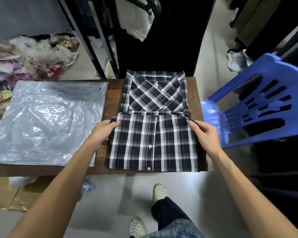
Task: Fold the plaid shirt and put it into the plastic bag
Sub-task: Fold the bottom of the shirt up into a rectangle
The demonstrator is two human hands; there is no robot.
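- Fingers first: your left hand (pixel 101 133) pinches the left corner of the folded-over hem, thumb on top of the cloth; your right hand (pixel 205 134) pinches the right corner the same way. Both hold fabric, neither is spread wide.
- Plaid shirt (pixel 153 121) lies on the right part of the wooden table (pixel 110 97), collar at the far end, button placket facing up on the near flap. The near flap is doubled toward the collar but does not reach it yet — fold looks partway done.
- Handling, my read: light woven cotton, soft and floppy, no stiffness of its own. It'll sag and unfold if you lift by one corner. Take it under both side edges, or slide flat hands beneath the folded stack, so the layers stay together.
- Buttons may snag on the bag mouth — lead with a smooth folded edge.
- Plastic bag (pixel 46 121) lies flat on the left of the table, just beside the shirt, crinkled and glossy. Something pale seems to show through it; I can't tell what. Which edge is the opening isn't clear either.
- Film is slippery and clingy: you'll likely need one hand to hold the mouth apart.
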